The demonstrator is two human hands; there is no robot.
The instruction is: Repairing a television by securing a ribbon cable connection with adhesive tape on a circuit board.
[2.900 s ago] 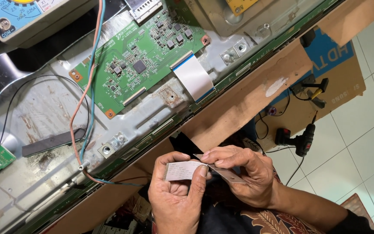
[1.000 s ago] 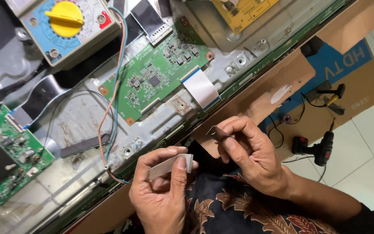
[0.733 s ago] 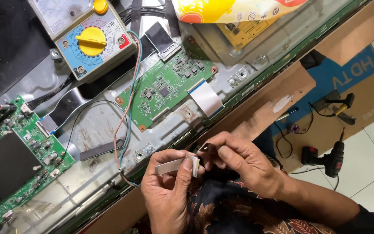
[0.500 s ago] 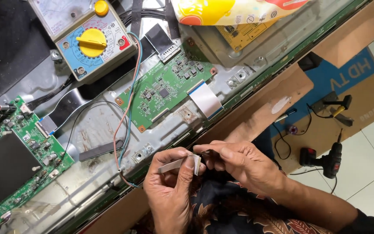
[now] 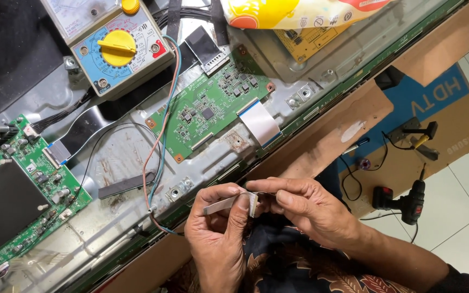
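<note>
Holding a flat white cable strip [image 5: 226, 203], the left hand [image 5: 215, 239] pinches it while the right hand [image 5: 305, 209] grips its end, just below the green circuit board [image 5: 210, 111] and yellow-dialled meter [image 5: 116, 46].

My right hand [image 5: 310, 209] has closed back in on the flat ribbon strip [image 5: 229, 203], fingertips meeting my left hand [image 5: 218, 228] at its end again.
</note>
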